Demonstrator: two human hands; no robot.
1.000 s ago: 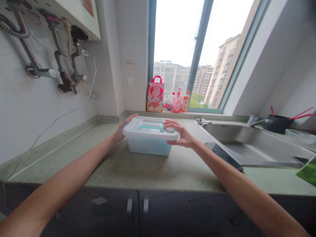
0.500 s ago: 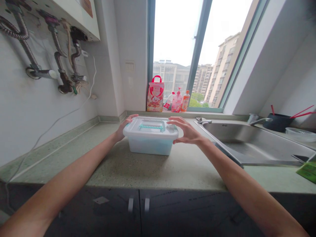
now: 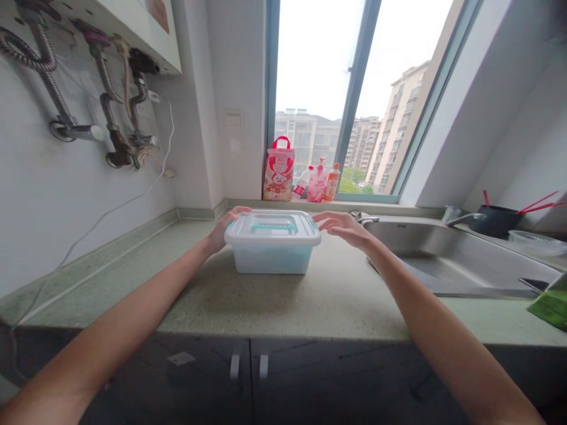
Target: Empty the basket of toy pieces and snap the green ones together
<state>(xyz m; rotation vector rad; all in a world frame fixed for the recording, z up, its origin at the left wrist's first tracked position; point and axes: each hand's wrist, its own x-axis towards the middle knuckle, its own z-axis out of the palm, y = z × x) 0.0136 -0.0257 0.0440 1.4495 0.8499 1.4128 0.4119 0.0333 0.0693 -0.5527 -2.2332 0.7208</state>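
Left hand (image 3: 227,229) clasps the white lid (image 3: 272,236) of a translucent storage box (image 3: 271,260) on the worktop (image 3: 283,310); right hand (image 3: 344,229) open, fingertips at its edge.

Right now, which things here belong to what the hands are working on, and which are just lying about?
Being worked on:
left hand on the white lid of a clear plastic storage box
right hand, fingers at the lid's right side

Lying about:
stainless steel sink
pink pump bottle
orange bottle
red-handled bag
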